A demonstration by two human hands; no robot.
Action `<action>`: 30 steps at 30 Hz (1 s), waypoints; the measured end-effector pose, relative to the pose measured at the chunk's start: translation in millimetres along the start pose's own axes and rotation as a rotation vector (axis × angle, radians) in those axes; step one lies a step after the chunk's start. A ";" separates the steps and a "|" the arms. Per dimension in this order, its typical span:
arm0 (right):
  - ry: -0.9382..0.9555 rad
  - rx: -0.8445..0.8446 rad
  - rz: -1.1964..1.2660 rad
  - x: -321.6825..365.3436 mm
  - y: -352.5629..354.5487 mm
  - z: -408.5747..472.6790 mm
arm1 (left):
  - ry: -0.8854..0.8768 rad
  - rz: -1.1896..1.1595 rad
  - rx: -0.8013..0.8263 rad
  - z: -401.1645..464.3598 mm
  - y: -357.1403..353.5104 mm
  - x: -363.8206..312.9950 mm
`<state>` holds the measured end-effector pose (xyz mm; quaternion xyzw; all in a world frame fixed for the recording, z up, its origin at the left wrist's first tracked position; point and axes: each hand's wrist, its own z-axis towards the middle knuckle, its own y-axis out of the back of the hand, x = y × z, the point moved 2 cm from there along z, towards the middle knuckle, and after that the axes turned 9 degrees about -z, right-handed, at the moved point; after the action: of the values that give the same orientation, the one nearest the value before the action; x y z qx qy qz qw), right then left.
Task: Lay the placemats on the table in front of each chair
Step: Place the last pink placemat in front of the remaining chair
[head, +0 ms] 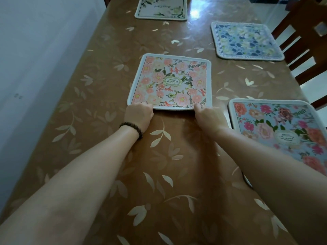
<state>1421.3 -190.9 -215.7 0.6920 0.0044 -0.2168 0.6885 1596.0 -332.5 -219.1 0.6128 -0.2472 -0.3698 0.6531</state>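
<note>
A pink-flowered placemat lies flat on the brown leaf-patterned table, near its middle. My left hand, with a dark bead bracelet on the wrist, grips the mat's near left corner. My right hand pinches its near right corner. A bright floral placemat lies at the right edge, partly under my right forearm. A blue-flowered placemat sits farther back on the right. A white-flowered placemat lies at the far end.
A dark wooden chair stands along the table's right side. A pale wall runs close along the table's left edge. Light reflects off the glossy tabletop at the far end.
</note>
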 end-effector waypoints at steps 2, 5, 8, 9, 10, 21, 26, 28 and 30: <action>0.012 -0.033 0.025 5.5 0.5 -18.8 | 0.028 -0.044 -0.002 -23.3 2.0 -5.3; 0.011 -0.090 0.070 16.1 7.3 -54.3 | 0.065 -0.105 0.000 -60.5 6.7 -13.3; 0.017 -0.096 0.050 29.7 16.3 -92.0 | 0.084 -0.145 0.017 -100.2 12.4 -21.4; 0.016 -0.106 0.051 34.3 20.7 -105.0 | 0.085 -0.143 0.029 -114.0 13.8 -24.4; 0.013 -0.125 0.059 38.9 25.7 -118.4 | 0.086 -0.145 0.039 -127.7 15.4 -27.2; 0.024 -0.035 0.127 86.8 64.3 -263.1 | 0.099 -0.255 0.060 -272.8 43.0 -63.9; 0.034 -0.073 0.131 109.5 80.1 -320.4 | 0.092 -0.283 0.090 -333.1 50.2 -70.1; 0.067 -0.063 0.124 121.1 81.3 -340.2 | 0.101 -0.324 0.061 -355.1 52.5 -67.6; 0.086 -0.027 0.093 130.1 78.7 -354.4 | 0.113 -0.380 -0.004 -372.5 53.4 -65.4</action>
<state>1667.3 105.3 -195.6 0.6907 0.0048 -0.1543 0.7064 1855.2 -52.4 -205.3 0.6669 -0.0895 -0.4519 0.5857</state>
